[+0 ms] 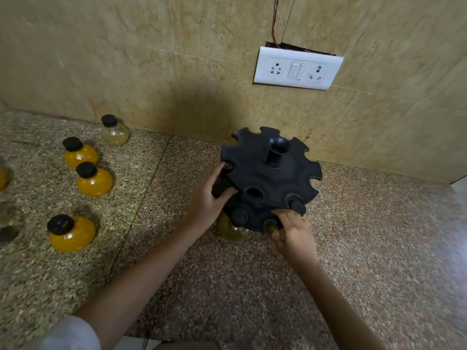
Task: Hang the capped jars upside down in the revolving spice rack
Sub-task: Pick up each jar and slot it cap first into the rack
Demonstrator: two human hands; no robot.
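- A grey sleeve (68, 334) at the bottom left edge lies nearest the camera, with both bare forearms reaching forward over the speckled stone counter (366, 248).
- The left hand (209, 198) curls its fingers around a dark object at the left rim of the black spice rack (270, 173); what that object is cannot be told for sure.
- The right hand (294, 231) has its fingers bent against the front edge of the rack's lower tier, pinching at a slot there; whether it grips a jar cannot be told.
- The rack stands on the counter close to the wall, its notched upper disc tilted toward the camera, a central post (276, 150) rising from it.
- One pale jar (232, 229) hangs cap-up beneath the lower tier, between the two hands.
- Three orange jars with black caps (83, 154) (94, 180) (72, 232) stand upright well to the left.
- A nearly clear capped jar (115, 131) stands behind them near the wall.
- A white socket plate (298, 68) sits on the beige tiled wall (151, 72) above the rack.
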